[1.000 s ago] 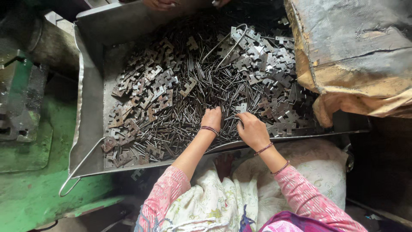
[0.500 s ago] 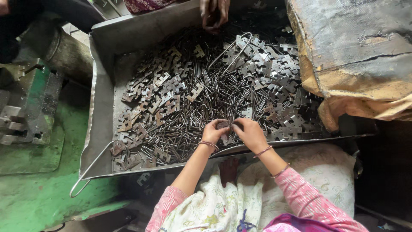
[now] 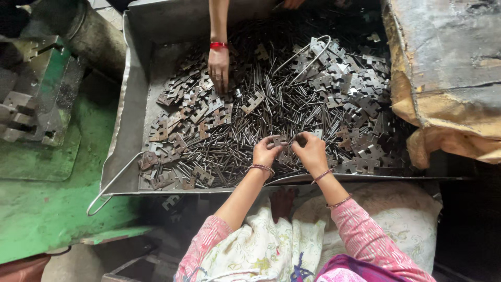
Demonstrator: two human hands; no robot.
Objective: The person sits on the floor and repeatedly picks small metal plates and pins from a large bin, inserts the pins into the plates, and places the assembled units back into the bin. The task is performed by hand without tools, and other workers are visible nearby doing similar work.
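Observation:
A wide metal tray point(image 3: 130, 130) holds a heap of flat notched metal plates point(image 3: 344, 89) and thin metal pins point(image 3: 271, 99). My left hand point(image 3: 265, 152) and my right hand point(image 3: 311, 151) meet near the tray's front edge. Together they pinch a small notched plate point(image 3: 281, 141) between thumbs and fingers, just above the pile. Both wrists wear bangles and pink sleeves.
Another person's hand point(image 3: 218, 68) with a red bangle reaches down from the far side onto the plates. A green machine point(image 3: 36, 104) stands at the left. Worn sacking point(image 3: 449, 83) covers something at the right. A wire handle point(image 3: 112, 185) juts from the tray's front left corner.
My hands have drawn together over one plate at the front of the pile. The other person's arm has reached down into the tray from the far side.

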